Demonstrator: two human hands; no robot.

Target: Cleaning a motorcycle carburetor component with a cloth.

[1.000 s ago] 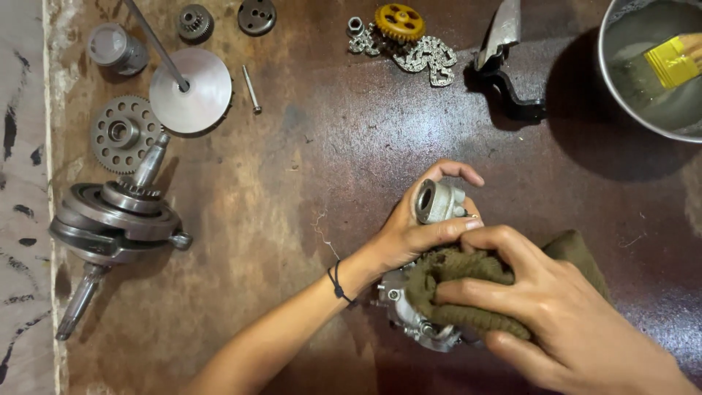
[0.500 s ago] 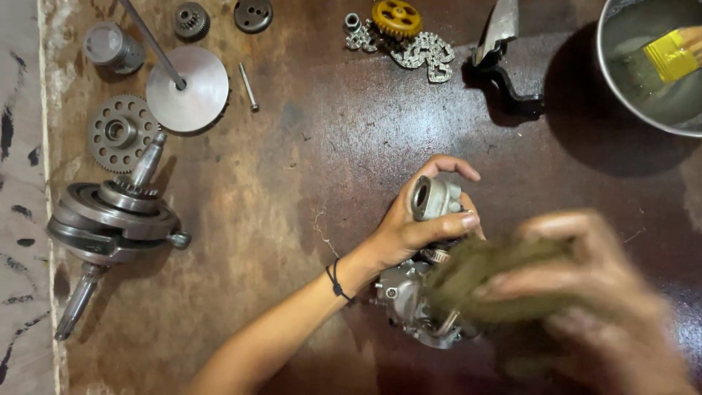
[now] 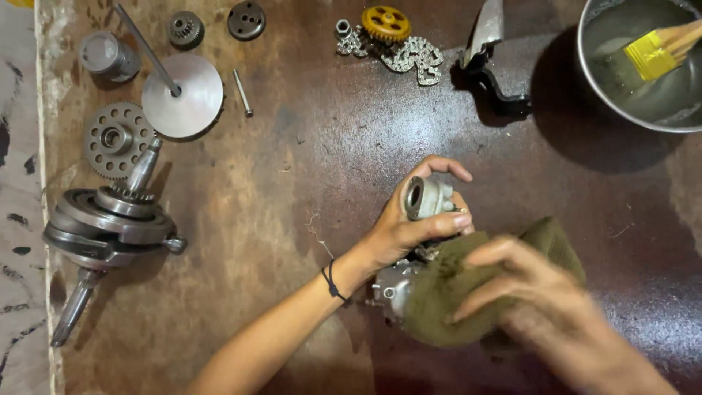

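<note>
Your left hand [image 3: 398, 232] clamps the grey metal carburetor [image 3: 428, 199] by its round throat — probably heavy, rigid, oily-slick; your right hand [image 3: 537, 311] presses the soft olive rag [image 3: 453, 289] against it.

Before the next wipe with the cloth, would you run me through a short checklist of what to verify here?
1. Left hand grips the metal engine part firmly: ok, fingers wrap around its upper end.
2. Right hand presses the olive cloth onto the part: ok, though the hand is blurred.
3. Lower end of the part rests on the brown work surface: cannot tell, the cloth hides it.
4. Crankshaft lies apart from the hands: ok.
5. Metal bowl with the yellow brush stands apart from the hands: ok, at the far right corner.
</note>
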